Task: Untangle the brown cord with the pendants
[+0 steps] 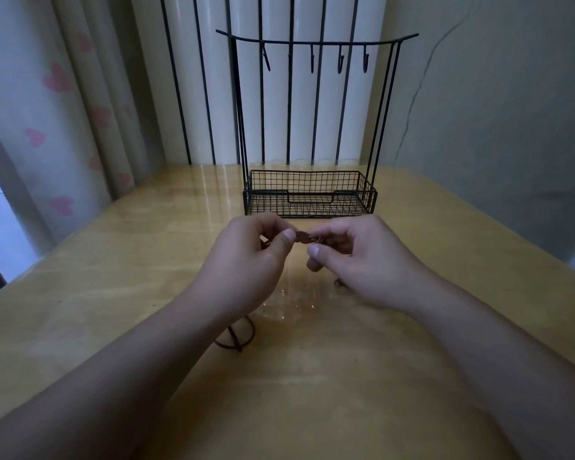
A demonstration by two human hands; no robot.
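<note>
A small bunch of the brown cord (305,238) is held up between my two hands over the middle of the wooden table (113,260). My left hand (246,260) pinches it from the left with thumb and curled fingers. My right hand (356,257) pinches it from the right with its fingertips, its thumb just below the bunch. A loop of the cord (238,338) lies on the table under my left wrist, and a short bit (340,283) shows below my right hand. The pendants are hidden by my fingers.
A black wire stand (309,194) with a mesh basket at its foot and several hooks on its top bar (316,43) stands just behind my hands. A curtain with pink hearts (57,94) hangs at the left, and a wall is at the right.
</note>
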